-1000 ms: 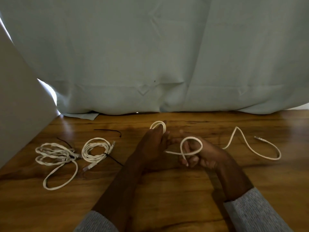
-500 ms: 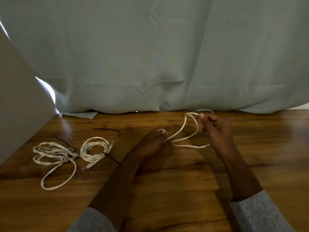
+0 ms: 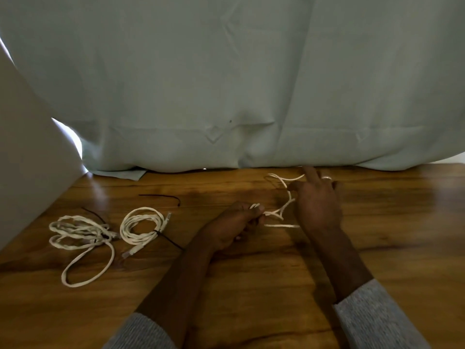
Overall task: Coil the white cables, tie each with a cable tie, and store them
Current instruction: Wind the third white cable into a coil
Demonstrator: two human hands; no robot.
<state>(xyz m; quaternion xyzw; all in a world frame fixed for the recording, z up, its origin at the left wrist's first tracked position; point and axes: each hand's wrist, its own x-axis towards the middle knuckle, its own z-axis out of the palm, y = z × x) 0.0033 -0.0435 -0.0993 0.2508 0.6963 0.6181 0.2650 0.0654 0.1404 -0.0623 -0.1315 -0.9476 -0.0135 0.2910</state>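
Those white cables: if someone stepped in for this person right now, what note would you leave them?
Left hand: shut on the small coil end of the third cable.
Right hand: drawing that cable's loose loops up, fingers partly open.
Done: round coil on the table, tied with a black tie.
Left bundle: loosely gathered, a long loop trailing; tie unclear.
Spare tie lies behind.
Left: finish coiling, tie, store all.

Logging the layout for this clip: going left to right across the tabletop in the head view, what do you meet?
Loose cable bundle → tied cable coil → spare black cable tie → left hand, gripping the cable being coiled → right hand, holding its loops.
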